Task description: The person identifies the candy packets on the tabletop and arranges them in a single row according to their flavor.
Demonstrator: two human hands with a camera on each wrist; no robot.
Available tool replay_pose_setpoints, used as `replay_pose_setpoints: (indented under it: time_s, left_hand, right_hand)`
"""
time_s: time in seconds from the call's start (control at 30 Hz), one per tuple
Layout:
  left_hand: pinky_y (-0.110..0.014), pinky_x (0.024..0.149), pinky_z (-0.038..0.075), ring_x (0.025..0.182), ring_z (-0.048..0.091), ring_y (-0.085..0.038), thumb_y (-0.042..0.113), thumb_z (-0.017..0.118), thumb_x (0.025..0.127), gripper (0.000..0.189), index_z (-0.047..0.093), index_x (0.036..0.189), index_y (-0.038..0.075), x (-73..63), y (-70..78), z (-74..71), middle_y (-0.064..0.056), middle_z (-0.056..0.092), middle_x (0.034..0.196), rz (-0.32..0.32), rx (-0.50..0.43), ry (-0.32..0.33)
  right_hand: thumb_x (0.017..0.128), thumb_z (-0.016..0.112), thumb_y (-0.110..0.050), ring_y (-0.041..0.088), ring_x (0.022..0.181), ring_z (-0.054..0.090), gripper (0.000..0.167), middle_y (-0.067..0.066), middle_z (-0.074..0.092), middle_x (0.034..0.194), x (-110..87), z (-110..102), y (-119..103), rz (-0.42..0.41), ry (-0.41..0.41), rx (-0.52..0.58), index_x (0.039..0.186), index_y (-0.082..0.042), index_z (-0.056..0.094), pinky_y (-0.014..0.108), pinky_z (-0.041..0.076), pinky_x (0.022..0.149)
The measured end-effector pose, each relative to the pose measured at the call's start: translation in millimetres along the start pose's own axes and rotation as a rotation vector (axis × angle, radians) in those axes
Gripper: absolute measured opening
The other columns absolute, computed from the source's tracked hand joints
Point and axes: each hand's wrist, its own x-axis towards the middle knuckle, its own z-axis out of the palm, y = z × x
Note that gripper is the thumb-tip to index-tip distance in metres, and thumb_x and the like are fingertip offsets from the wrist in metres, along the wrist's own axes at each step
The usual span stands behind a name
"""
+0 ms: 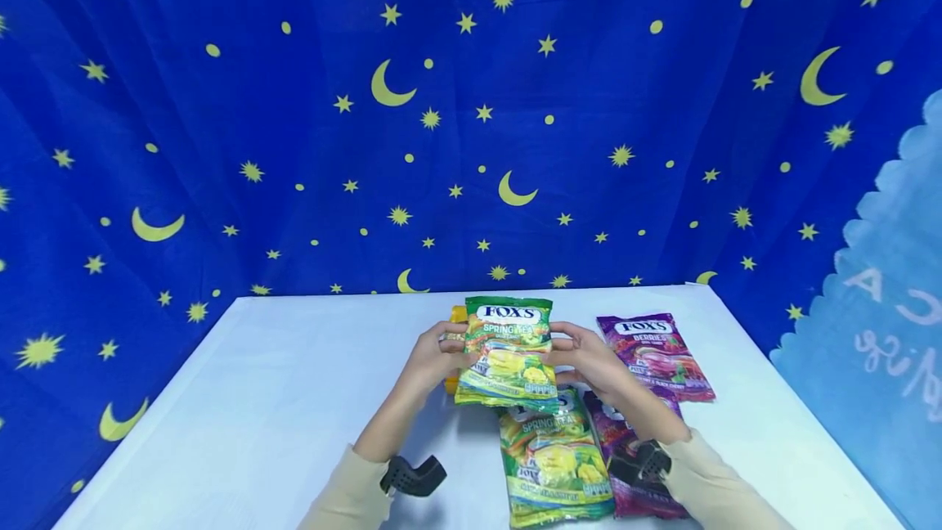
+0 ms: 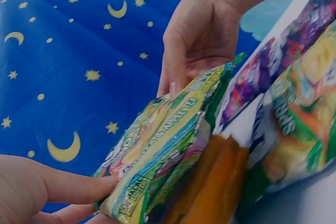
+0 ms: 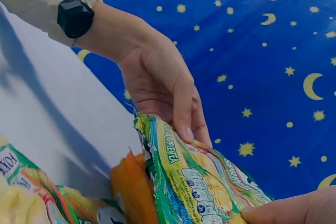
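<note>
Between both hands a green and yellow Fox's Spring Tea candy bag (image 1: 508, 354) is held upright, its printed front toward the head camera. My left hand (image 1: 436, 358) grips its left side, thumb on the front. On the opposite side my right hand (image 1: 589, 357) pinches the edge, thumb on the front too. Behind the held bag an orange-yellow packet (image 1: 459, 315) shows only in part; in the left wrist view this packet (image 2: 210, 182) lies right beside the bag's lower edge. Below, a second Spring Tea bag (image 1: 555, 464) lies flat on the table.
A purple Fox's Berries bag (image 1: 655, 354) lies at the right of the white table (image 1: 309, 399). Another purple bag (image 1: 636, 452), partly hidden by the right forearm, overlaps the lower green bag. A blue star-and-moon curtain (image 1: 456, 145) hangs behind the table.
</note>
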Motion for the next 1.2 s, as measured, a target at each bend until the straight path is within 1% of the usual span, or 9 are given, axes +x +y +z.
replay_pose_setpoints:
  time_s: [0.17, 0.3, 0.4, 0.5, 0.73, 0.83, 0.93, 1.03, 1.2]
  left_hand:
    - [-0.038, 0.075, 0.055, 0.089, 0.065, -0.024, 0.001, 0.073, 0.082, 0.050, 0.053, 0.127, -0.002, 1.7, -0.8, -14.2, -0.017, 0.065, 0.109, -0.016, -0.008, 0.022]
    - [-0.039, 0.074, 0.056, 0.086, 0.065, -0.025, -0.001, 0.072, 0.083, 0.049, 0.052, 0.127, -0.004, 1.5, -0.2, -27.8, -0.019, 0.064, 0.107, -0.022, -0.001, 0.038]
    - [-0.038, 0.073, 0.056, 0.086, 0.065, -0.025, -0.002, 0.071, 0.084, 0.048, 0.051, 0.128, -0.004, 2.1, -0.2, -38.3, -0.020, 0.064, 0.107, -0.035, 0.024, 0.055]
    - [-0.039, 0.074, 0.056, 0.086, 0.065, -0.024, -0.001, 0.071, 0.084, 0.048, 0.051, 0.128, -0.003, 2.6, -0.1, -48.5, -0.020, 0.064, 0.109, -0.047, 0.045, 0.074]
    - [-0.039, 0.077, 0.055, 0.089, 0.065, -0.026, 0.000, 0.070, 0.085, 0.051, 0.049, 0.132, -0.002, -0.6, -1.1, -72.8, -0.025, 0.062, 0.116, -0.067, 0.071, 0.112]
    - [-0.038, 0.077, 0.055, 0.091, 0.065, -0.026, 0.001, 0.069, 0.086, 0.051, 0.048, 0.133, -0.002, -1.5, -1.5, -80.7, -0.025, 0.061, 0.118, -0.082, 0.089, 0.137]
    - [-0.037, 0.077, 0.055, 0.092, 0.065, -0.027, 0.001, 0.068, 0.086, 0.052, 0.048, 0.134, -0.002, -1.3, -1.9, -87.5, -0.027, 0.060, 0.119, -0.091, 0.113, 0.155]
    - [-0.037, 0.077, 0.054, 0.094, 0.064, -0.028, 0.000, 0.067, 0.086, 0.052, 0.047, 0.134, -0.002, -1.8, -2.1, -93.7, -0.028, 0.060, 0.120, -0.096, 0.147, 0.172]
    - [-0.038, 0.077, 0.053, 0.098, 0.062, -0.032, -0.001, 0.066, 0.087, 0.051, 0.048, 0.134, -0.003, -4.7, -4.1, -104.5, -0.029, 0.059, 0.119, -0.090, 0.215, 0.200]
  right_hand:
    - [0.088, 0.066, -0.005, 0.026, 0.101, 0.063, 0.069, 0.028, 0.050, 0.131, 10.7, 14.8, -0.7, -0.003, -0.007, 0.002, 0.146, 0.003, 0.029, 0.040, 0.056, 0.076]
    - [0.088, 0.067, -0.005, 0.022, 0.090, 0.065, 0.067, 0.014, 0.061, 0.108, 20.6, 29.3, -3.1, 0.010, -0.013, 0.002, 0.145, 0.002, 0.033, 0.037, 0.057, 0.072]
    - [0.087, 0.068, -0.005, 0.018, 0.086, 0.063, 0.069, 0.001, 0.052, 0.084, 27.9, 40.1, -5.8, 0.020, -0.008, 0.005, 0.146, 0.002, 0.032, 0.034, 0.056, 0.068]
    - [0.087, 0.067, -0.005, 0.016, 0.085, 0.061, 0.073, -0.003, 0.035, 0.072, 34.7, 49.4, -8.8, 0.013, -0.026, 0.014, 0.148, 0.001, 0.028, 0.033, 0.055, 0.068]
    - [0.087, 0.067, -0.006, 0.017, 0.086, 0.060, 0.072, -0.003, 0.042, 0.072, 51.1, 69.8, -14.2, 0.000, -0.088, 0.024, 0.148, 0.000, 0.029, 0.038, 0.056, 0.077]
    - [0.085, 0.068, -0.005, 0.021, 0.090, 0.062, 0.072, 0.006, 0.055, 0.092, 57.4, 78.8, -16.1, 0.017, -0.075, 0.025, 0.147, 0.000, 0.032, 0.039, 0.056, 0.078]
    - [0.083, 0.069, -0.004, 0.025, 0.094, 0.064, 0.071, 0.015, 0.056, 0.118, 62.7, 87.2, -17.5, 0.040, -0.057, 0.035, 0.145, 0.000, 0.035, 0.039, 0.056, 0.078]
    - [0.084, 0.067, -0.001, 0.023, 0.091, 0.064, 0.070, 0.016, 0.058, 0.113, 67.9, 94.8, -17.2, 0.043, -0.074, 0.058, 0.146, 0.000, 0.034, 0.039, 0.056, 0.077]
    - [0.086, 0.060, 0.005, 0.019, 0.081, 0.060, 0.068, 0.008, 0.058, 0.089, 73.6, 109.7, -15.6, 0.009, -0.137, 0.077, 0.146, 0.005, 0.028, 0.039, 0.056, 0.076]
